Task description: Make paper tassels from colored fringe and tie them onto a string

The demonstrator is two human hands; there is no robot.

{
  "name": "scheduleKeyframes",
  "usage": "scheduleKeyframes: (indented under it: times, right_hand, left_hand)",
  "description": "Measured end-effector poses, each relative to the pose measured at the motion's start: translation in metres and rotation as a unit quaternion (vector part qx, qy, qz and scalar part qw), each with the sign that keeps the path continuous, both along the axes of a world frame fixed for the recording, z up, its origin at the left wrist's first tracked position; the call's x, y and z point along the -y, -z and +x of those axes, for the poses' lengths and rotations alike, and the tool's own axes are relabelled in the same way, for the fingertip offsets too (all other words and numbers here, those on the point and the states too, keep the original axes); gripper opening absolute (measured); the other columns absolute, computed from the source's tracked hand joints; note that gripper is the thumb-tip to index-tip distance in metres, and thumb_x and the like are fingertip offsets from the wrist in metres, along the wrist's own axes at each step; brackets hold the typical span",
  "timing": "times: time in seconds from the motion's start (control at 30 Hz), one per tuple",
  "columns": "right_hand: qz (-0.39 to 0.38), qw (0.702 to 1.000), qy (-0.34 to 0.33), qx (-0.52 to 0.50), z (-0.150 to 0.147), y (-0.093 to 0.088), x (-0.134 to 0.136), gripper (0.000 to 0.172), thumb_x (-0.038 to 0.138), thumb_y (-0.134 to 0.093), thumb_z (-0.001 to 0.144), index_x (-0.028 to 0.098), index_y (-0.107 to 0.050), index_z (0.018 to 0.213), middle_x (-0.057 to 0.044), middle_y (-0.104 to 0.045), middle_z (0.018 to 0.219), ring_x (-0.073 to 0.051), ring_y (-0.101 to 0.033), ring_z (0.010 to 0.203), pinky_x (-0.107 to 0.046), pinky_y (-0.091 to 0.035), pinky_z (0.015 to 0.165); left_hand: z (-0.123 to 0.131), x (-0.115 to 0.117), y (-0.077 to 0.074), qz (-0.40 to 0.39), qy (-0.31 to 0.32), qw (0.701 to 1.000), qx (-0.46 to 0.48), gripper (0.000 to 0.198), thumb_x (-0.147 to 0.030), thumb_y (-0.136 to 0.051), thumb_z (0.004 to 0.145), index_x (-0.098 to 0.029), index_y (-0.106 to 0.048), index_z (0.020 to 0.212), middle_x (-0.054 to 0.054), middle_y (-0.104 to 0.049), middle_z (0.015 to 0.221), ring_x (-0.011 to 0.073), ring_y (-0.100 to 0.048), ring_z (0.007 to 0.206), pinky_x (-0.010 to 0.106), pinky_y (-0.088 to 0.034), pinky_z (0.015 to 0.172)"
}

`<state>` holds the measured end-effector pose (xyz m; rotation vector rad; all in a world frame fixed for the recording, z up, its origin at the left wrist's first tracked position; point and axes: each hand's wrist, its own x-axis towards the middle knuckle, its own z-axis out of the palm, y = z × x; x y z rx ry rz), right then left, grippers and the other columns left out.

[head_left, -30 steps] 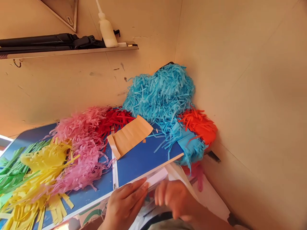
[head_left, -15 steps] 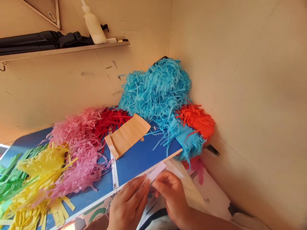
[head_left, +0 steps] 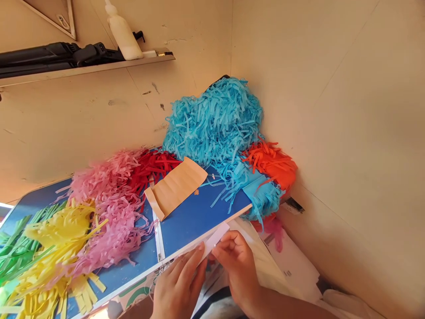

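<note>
Both my hands meet on a small folded white paper strip [head_left: 216, 237] just below the front edge of the blue table [head_left: 195, 217]. My left hand [head_left: 179, 285] lies with its fingers stretched along the strip's lower end. My right hand [head_left: 237, 266] pinches the strip from the right, fingers curled. On the table, just beyond my hands, lies a tan pleated paper piece [head_left: 175, 186].
Heaps of fringed paper cover the table: cyan [head_left: 219, 122], orange [head_left: 274, 166], red [head_left: 154, 166], pink [head_left: 106, 208], yellow [head_left: 56, 248], green [head_left: 15, 248]. A wall shelf [head_left: 89, 66] carries a white bottle [head_left: 121, 31] and black tools. White sheets [head_left: 292, 270] lie below at right.
My right hand has come in from a blurred sweep and closed on the white strip, which now sticks up toward the table edge. The view has drifted slightly right.
</note>
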<state>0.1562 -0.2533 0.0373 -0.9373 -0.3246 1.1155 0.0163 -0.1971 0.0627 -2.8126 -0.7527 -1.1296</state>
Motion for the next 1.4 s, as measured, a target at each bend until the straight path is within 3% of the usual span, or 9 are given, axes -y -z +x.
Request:
scheduleKeyframes:
  times: [0.13,0.6,1.1,1.4]
  right_hand:
    - [-0.002,1.000,0.001,0.015,0.001,-0.004,0.000,0.030,0.034,-0.082,0.073,0.021,-0.057,0.081,0.001,-0.067,0.069,-0.015,-0.066,0.065,-0.028,-0.056,0.066]
    - [0.012,0.999,-0.004,0.045,0.003,0.000,0.002,0.028,0.036,-0.080,0.076,0.022,-0.055,0.080,0.001,-0.065,0.071,-0.018,-0.068,0.067,-0.032,-0.059,0.067]
    - [-0.023,1.000,-0.014,0.013,0.009,0.006,0.006,0.038,0.041,-0.085,0.068,0.022,-0.053,0.075,0.002,-0.067,0.064,-0.018,-0.067,0.060,-0.033,-0.060,0.064]
    - [-0.042,0.999,-0.031,0.008,0.015,-0.001,0.007,0.038,0.040,-0.085,0.067,0.021,-0.054,0.075,0.003,-0.066,0.067,-0.016,-0.066,0.061,-0.029,-0.057,0.064]
  left_hand:
    - [-0.004,-0.001,0.001,-0.006,0.035,0.999,-0.029,0.030,-0.013,-0.056,0.093,-0.016,-0.064,0.122,0.011,-0.074,0.113,0.0192,-0.072,0.099,0.026,-0.060,0.085]
    - [-0.001,0.002,-0.003,0.050,0.003,0.997,-0.057,0.022,-0.015,-0.053,0.095,-0.015,-0.067,0.112,0.009,-0.076,0.107,0.0191,-0.073,0.092,0.026,-0.060,0.080]
    - [0.004,0.003,-0.006,0.027,0.012,0.998,-0.060,0.023,-0.017,-0.050,0.097,-0.018,-0.069,0.110,0.006,-0.076,0.107,0.0175,-0.073,0.093,0.025,-0.060,0.081]
    - [0.008,0.006,-0.004,-0.048,0.004,0.999,-0.026,0.029,-0.012,-0.057,0.089,-0.018,-0.065,0.117,0.009,-0.072,0.109,0.0173,-0.070,0.094,0.026,-0.059,0.079]
